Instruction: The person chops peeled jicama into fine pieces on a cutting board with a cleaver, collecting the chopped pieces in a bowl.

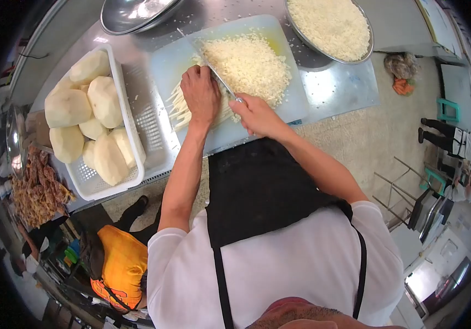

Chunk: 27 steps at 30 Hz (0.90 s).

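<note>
Right now, the right hand grips a knife by its handle; the left hand curls down on pale strips beside the blade, over a cutting board. Chopped bits heap beyond the right hand, a filled bowl farther right. Left of the left hand, a basket of peeled vegetables crowds the metal tabletop; tiled floor shows right of both hands.

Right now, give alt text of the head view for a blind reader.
A person's bare right hand grips a metal knife while the left hand rests on pale strips on a white plastic cutting board heaped with pale diced bits. Pale peeled vegetables lie in a white plastic basket.
</note>
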### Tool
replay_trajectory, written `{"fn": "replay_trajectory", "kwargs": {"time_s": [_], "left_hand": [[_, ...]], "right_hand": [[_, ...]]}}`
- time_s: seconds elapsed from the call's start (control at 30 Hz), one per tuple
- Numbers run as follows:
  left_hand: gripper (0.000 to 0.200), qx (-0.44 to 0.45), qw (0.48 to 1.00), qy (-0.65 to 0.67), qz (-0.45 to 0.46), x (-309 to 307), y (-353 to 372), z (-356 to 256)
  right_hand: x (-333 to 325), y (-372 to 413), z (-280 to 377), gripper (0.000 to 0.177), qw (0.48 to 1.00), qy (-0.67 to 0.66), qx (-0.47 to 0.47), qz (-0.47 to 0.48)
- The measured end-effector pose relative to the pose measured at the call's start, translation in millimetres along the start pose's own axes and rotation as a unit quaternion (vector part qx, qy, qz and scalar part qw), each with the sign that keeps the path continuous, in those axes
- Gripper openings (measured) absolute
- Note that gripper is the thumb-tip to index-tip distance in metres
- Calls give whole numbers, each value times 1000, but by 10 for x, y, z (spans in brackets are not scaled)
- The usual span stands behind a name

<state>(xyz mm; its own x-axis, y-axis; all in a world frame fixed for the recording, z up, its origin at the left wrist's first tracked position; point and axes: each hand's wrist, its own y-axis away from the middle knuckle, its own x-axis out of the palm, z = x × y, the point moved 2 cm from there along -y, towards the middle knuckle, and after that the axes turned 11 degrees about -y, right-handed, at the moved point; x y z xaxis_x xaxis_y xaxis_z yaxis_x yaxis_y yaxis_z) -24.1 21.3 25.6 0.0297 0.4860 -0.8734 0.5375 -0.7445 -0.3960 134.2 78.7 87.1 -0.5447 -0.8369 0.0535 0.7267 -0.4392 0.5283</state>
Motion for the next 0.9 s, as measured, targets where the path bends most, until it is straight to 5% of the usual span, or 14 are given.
{"fn": "replay_trajectory", "kwargs": {"time_s": [0.23, 0.33, 0.43, 0.9], "left_hand": [[24, -6, 1000, 3, 1, 5, -14, -2], [25, -3, 1000, -8, 5, 0, -22, -4], [25, 4, 1000, -1, -3, 10, -14, 0], [24, -13, 998, 49, -29, 29, -34, 95]], "right_hand": [[-24, 170, 140, 41, 998, -33, 44, 6], [-29, -36, 96, 42, 1000, -9, -17, 7], [-20, 213, 209, 37, 997, -21, 73, -9], [86, -76, -197, 43, 999, -52, 9, -14]]}}
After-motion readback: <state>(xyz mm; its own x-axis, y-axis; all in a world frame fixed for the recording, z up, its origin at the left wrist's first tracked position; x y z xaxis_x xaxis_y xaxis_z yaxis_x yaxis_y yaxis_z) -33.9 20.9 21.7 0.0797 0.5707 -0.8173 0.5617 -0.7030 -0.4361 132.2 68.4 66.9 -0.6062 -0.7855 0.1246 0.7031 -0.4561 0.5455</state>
